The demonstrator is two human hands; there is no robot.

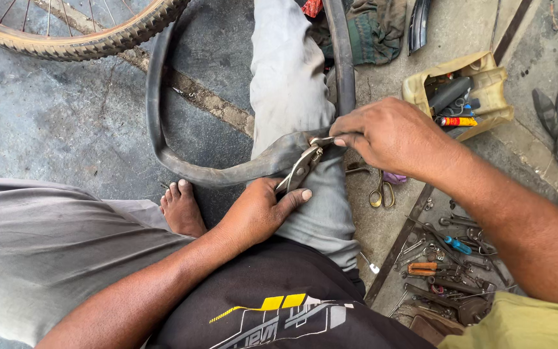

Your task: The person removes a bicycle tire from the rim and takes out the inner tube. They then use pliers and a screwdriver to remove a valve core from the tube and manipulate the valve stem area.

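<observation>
Seated on a grey concrete floor [66,123], one leg in light grey trousers [292,84] stretched forward, a bare foot [182,208] tucked beside it.

Left hand [259,210] resting on the thigh, fingers closed around the handles of a pair of worn metal pliers [301,167], thumb lying along the lower handle. Pliers angled up and to the right, jaws closed on a small metal valve fitting [322,139] at the flattened part of a black rubber inner tube [227,169].

Right hand [392,136] just above and to the right, fingers curled together and pinching the tube right beside the fitting, fingertips touching the pliers' tip.

Inner tube draped over the thigh, looping out to the left across the floor and back up past the knee toward the top edge.

Tan-walled bicycle tyre on a spoked wheel [79,35] at top left, well apart from the hands. Brass-coloured scissors [381,192] on the floor just below the right wrist. Beige cloth pouch [479,90] lying open to the right, holding dark tools and a red and yellow tube. Shallow tray of spanners and screwdrivers [450,258] at lower right, partly hidden by the right forearm. Crumpled dark green cloth [376,29] at the top, beyond the knee.
</observation>
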